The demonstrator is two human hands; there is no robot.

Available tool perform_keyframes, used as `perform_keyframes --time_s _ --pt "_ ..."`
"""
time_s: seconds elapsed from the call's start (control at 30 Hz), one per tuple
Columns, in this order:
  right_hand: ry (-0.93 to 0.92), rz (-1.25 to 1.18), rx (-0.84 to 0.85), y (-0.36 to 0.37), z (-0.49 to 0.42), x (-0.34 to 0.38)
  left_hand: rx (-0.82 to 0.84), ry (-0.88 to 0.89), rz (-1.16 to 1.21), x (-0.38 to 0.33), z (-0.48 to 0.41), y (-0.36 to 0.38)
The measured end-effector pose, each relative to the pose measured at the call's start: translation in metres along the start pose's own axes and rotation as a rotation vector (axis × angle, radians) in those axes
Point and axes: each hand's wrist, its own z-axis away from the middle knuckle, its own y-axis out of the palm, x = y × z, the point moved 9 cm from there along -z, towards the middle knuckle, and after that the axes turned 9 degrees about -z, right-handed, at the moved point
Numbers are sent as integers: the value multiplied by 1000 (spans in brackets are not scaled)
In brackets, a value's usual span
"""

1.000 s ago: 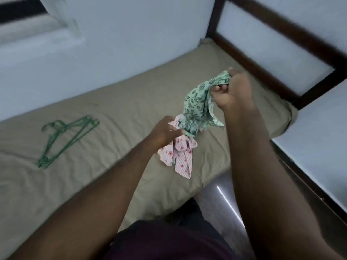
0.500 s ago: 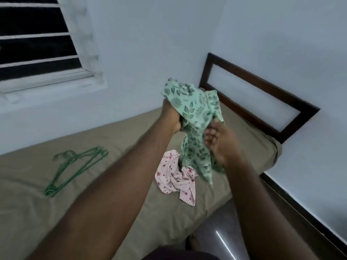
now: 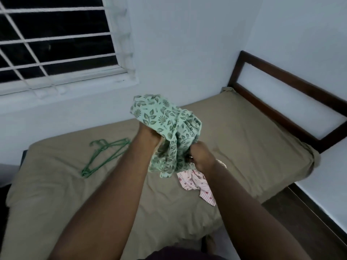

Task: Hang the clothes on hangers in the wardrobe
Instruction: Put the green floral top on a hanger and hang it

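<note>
A light green garment with a dark leaf print (image 3: pixel 167 128) hangs bunched in the air above the bed. My left hand (image 3: pixel 149 136) grips its upper part from below, fingers buried in the cloth. My right hand (image 3: pixel 201 156) grips the lower right folds. Under my right wrist a pink striped garment with small flowers (image 3: pixel 195 182) lies crumpled on the mattress. Green wire hangers (image 3: pixel 105 154) lie in a small stack on the left of the bed. No wardrobe is in view.
The bed has a tan sheet (image 3: pixel 244 137) and a dark wooden headboard (image 3: pixel 285 85) against the right wall. A barred window (image 3: pixel 56 40) is set in the wall behind the bed. Dark floor (image 3: pixel 300 218) runs along the right side.
The pink garment, held in my left hand a second ago, now lies on the bed. My left hand has taken the green garment higher, and my right hand has moved down to its lower folds.
</note>
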Motion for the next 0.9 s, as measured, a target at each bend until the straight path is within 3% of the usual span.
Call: perform_keyframes --time_s 0.1,0.17,0.23,0.3,0.43,0.53,0.6,0.7,0.9 --pt "64 -207 -14 19 4 -3 -175 -49 -205 9 -5 -58" --pt "69 -385 10 35 9 4 -90 -100 -287 35 2 -80" --pt "71 -526 34 53 12 13 50 -189 -144 72 15 -83" --pt "79 -587 76 72 22 22 73 -210 -22 95 25 -85" --pt "42 -504 232 99 37 28 150 -141 129 89 36 -59" --pt "-72 -225 279 92 39 28 121 -158 95 73 32 -51" --pt "-52 -67 331 87 43 12 26 -165 -12 71 25 -60" --pt "15 -68 383 86 46 -17 -40 -182 -346 81 15 -72" --pt "36 -174 110 49 25 -28 -88 -228 -714 103 24 -83"
